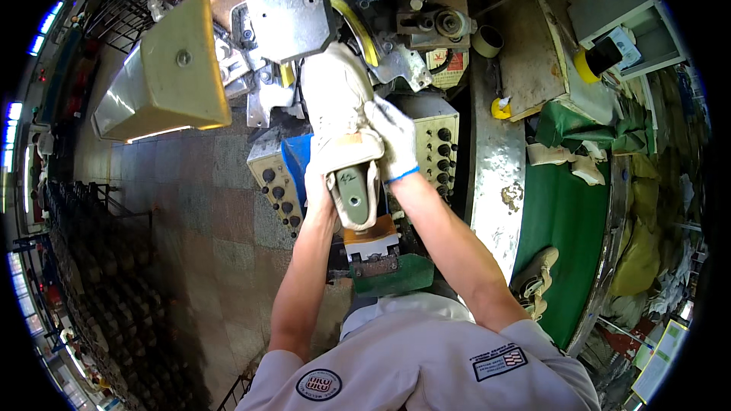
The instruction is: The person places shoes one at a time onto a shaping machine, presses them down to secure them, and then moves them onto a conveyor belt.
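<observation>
The cream-white leather shoe upper on its grey-green plastic last (344,133) is held sole-up in front of the person, its toe pushed into the grey metal head of the shoe machine (293,4) and its heel end pointing back toward the body. The right hand (396,141), in a white knit glove with a blue cuff, is clamped over the side of the shoe near the middle, fingers wrapped across the upper. The left hand (318,183) sits under and beside the heel part, mostly hidden by the shoe; it seems to be cupping it, though I cannot tell how firmly it grips. The main risk, as I judge it, lies at the toe: the gloved fingers are close to the machine's moving parts and the yellow curved guard (358,27), so a slip forward could catch the glove. An uneven hold could also let the shoe twist, leaving the upper creased or off-centre on the last. Just below the shoe stand two cream control boxes with black knobs (438,141), which a forearm might knock. Farther right, a green conveyor belt (567,213) carries another pale shoe (537,274).
</observation>
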Motion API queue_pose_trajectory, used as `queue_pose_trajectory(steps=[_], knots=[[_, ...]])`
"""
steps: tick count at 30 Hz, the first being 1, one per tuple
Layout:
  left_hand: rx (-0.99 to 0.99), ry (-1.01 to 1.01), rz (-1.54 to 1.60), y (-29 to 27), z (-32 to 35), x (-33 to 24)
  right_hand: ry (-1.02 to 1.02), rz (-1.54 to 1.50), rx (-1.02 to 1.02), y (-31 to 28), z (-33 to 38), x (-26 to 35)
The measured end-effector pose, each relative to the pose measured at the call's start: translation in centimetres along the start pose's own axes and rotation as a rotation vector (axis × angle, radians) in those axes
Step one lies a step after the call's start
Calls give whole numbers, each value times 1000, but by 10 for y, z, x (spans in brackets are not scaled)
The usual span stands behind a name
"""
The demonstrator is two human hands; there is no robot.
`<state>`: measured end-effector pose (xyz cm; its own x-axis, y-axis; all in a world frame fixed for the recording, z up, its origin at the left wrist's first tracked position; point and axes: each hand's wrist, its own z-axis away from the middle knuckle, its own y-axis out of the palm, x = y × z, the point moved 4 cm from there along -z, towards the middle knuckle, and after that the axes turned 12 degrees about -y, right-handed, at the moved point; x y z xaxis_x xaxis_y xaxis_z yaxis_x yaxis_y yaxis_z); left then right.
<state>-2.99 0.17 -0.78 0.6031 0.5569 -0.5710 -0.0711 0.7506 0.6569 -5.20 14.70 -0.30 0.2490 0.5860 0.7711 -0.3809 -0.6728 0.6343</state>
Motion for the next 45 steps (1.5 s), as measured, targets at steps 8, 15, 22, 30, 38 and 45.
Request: queue_pose_trajectory(steps=[8, 15, 22, 30, 38, 45], knots=[[58, 64, -55, -25, -10, -3, -28, 39, -11, 11, 8, 2], [39, 65, -128, -36, -20, 8, -90, 162, -103, -6, 9, -13], [43, 71, -168, -41, -20, 8, -117, 43, 78, 3, 25, -11], [-1, 131, -151, -39, -28, 14, -134, 337, -44, -21, 16, -20], [-11, 143, -190, -40, -27, 11, -96, 316, -107, -18, 18, -21], [-68, 161, -270, -66, -40, 20, -49, 361, -38, -32, 17, -38]])
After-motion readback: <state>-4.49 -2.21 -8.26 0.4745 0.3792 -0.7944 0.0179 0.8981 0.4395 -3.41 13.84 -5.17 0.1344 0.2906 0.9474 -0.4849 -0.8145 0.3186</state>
